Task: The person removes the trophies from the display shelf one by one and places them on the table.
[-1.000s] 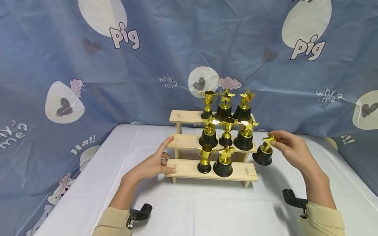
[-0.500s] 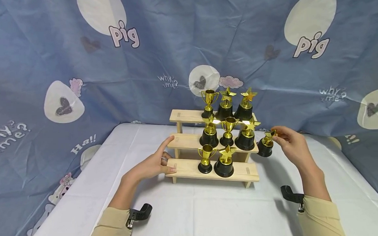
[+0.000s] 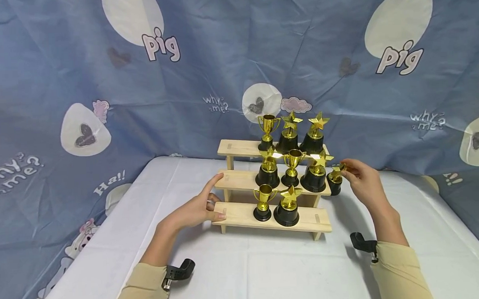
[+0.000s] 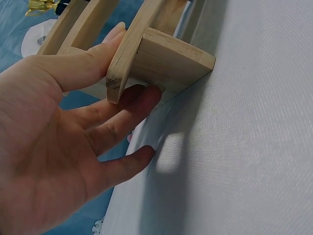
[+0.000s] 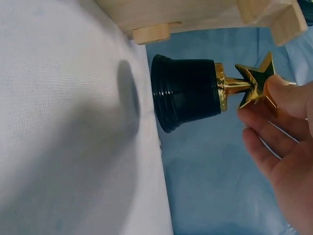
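A three-step wooden display stand (image 3: pixel 237 180) carries several gold trophies on black bases. My left hand (image 3: pixel 194 208) grips the left end of its bottom step; in the left wrist view the thumb lies on top and fingers curl underneath. My right hand (image 3: pixel 362 180) pinches a star trophy (image 5: pixel 188 93) by its gold star, thumb against it. That trophy hangs upright off the table, just right of the middle step's end. On the bottom step stand a cup trophy (image 3: pixel 263 204) and another star trophy (image 3: pixel 287 208).
Two star trophies flank a small cup trophy (image 3: pixel 291 168) on the middle step. The top step bears a cup trophy (image 3: pixel 267 132) and two star trophies. A white cloth covers the table (image 3: pixel 281 272), and a blue printed curtain (image 3: pixel 203 57) hangs behind.
My right hand has carried the star trophy away from me, up to beside the stand's middle step. The left hand keeps its hold on the bottom step. The head view has shifted slightly.
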Demonstrator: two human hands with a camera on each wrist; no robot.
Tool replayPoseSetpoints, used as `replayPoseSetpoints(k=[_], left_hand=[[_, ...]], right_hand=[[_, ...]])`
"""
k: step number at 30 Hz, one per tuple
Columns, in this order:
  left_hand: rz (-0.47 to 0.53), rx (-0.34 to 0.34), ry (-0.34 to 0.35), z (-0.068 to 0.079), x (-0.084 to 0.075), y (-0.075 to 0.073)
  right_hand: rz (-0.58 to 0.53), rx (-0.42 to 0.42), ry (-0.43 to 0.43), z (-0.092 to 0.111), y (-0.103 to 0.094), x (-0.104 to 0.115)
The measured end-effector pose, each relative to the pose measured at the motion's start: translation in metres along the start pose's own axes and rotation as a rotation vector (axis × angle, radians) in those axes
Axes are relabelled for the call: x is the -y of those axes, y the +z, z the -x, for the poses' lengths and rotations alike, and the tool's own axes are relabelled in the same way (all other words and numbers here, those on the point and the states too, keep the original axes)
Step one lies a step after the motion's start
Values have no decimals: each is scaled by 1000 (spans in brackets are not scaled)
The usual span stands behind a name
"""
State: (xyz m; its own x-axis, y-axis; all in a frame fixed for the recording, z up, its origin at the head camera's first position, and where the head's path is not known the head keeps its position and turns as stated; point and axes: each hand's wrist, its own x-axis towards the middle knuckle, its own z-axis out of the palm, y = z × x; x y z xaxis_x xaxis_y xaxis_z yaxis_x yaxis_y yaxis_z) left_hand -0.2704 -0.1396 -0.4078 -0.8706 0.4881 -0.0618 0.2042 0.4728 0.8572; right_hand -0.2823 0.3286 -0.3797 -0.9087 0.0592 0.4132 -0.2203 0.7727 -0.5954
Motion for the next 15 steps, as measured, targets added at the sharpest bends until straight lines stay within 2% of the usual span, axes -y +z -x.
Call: replayPoseSetpoints(k=[11,15], left_hand=[[6,9,10,1,-1,3],[8,10,17,1,0,1]], right_hand=[[36,-16,2,-11,12,-11],[39,-47,-17,-19,19,-13]])
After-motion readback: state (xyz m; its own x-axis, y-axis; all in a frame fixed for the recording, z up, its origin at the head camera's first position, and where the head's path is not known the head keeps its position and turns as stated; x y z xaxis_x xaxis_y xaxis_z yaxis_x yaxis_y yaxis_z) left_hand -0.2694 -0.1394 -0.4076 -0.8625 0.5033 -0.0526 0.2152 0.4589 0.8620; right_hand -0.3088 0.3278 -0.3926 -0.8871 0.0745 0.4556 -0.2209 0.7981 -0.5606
